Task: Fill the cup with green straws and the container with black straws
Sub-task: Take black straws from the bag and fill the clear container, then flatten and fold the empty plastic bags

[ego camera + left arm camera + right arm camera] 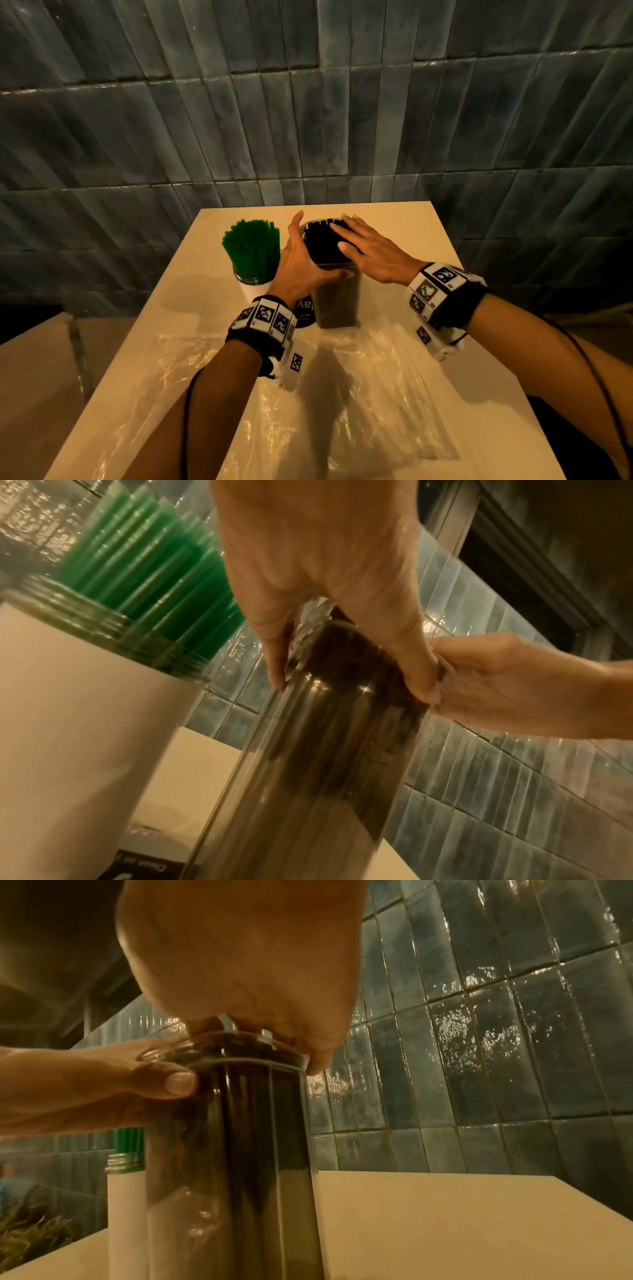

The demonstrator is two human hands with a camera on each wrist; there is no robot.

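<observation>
A white cup point(255, 291) full of green straws point(251, 248) stands on the table's far left. Right beside it is a tall clear container point(337, 301) packed with black straws point(323, 245). My left hand point(301, 257) grips the container just under its rim, thumb across the near side and fingers on the far left side. My right hand point(364, 248) lies flat on the tops of the black straws with its fingers straight. The left wrist view shows the left hand point(325, 561) on the container point(325, 737). The right wrist view shows the right hand point(240, 961) over the container's rim point(222, 1064).
Crumpled clear plastic bags point(342, 387) cover the near half of the pale table point(411, 236). A dark round labelled object point(304, 313) sits between cup and container, partly behind my left wrist. A tiled wall point(308, 102) stands close behind the table.
</observation>
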